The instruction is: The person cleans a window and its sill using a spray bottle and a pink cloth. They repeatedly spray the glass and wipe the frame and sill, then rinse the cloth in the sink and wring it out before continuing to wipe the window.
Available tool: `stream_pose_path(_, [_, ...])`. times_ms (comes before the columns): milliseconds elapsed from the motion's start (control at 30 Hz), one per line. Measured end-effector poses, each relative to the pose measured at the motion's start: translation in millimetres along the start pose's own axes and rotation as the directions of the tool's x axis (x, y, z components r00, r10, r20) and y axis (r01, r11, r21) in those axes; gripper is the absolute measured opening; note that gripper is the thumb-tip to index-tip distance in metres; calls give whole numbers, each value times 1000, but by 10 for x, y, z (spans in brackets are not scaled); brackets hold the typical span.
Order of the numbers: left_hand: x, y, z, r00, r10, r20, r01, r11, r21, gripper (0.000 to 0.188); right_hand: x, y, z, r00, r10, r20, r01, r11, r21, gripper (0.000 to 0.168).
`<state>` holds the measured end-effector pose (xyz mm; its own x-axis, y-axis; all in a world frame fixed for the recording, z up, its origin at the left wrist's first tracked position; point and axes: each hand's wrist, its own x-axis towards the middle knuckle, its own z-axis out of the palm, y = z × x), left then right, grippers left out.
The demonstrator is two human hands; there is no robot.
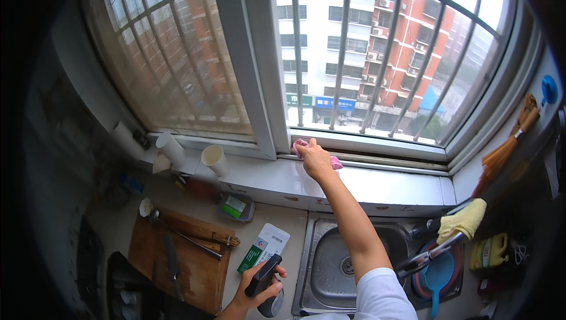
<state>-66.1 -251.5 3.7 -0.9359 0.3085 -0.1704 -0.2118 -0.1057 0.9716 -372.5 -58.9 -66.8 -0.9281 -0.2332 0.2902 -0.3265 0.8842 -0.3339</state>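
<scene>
My right hand presses a pink cloth into the left end of the sliding-window track, beside the middle window frame. Folds of the cloth show on both sides of the hand. Lower down, my left hand grips a spray bottle by its neck, under the black spray head. The bottle is above the counter, left of the steel sink. Along the window runs a white tiled sill, below my right hand.
Paper cups stand on the sill's left. A cutting board carries a knife and a ladle. A faucet with a yellow cloth projects over the sink, near a blue dipper. A whisk broom hangs right.
</scene>
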Motion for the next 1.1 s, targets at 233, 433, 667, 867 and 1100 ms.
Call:
stream_pose_path(233, [76, -3, -100, 998, 11, -56, -9, 999, 35, 31, 157, -7, 229, 989, -138, 48, 146, 962, -230, 18])
stream_pose_path(433, [48, -138, -136, 999, -3, -47, -4, 989, -150, 30, 157, 192, 42, 981, -144, 128, 178, 931, -319, 18])
stream_pose_path(667, [44, -123, -97, 997, -29, -69, 18, 987, -158, 30, 137, 80, 228, 986, -147, 76, 163, 941, -295, 14])
stream_pose_path(867, [-36, -157, -147, 993, -17, -117, -4, 984, -180, 29, 30, 245, 87, 995, -48, 90, 73, 951, -300, 17])
stream_pose_path(1100, [44, -183, -62, 991, -90, -96, 71, 980, -184, 30, 62, 25, 408, 998, -42, -53, 29, 976, -217, 16])
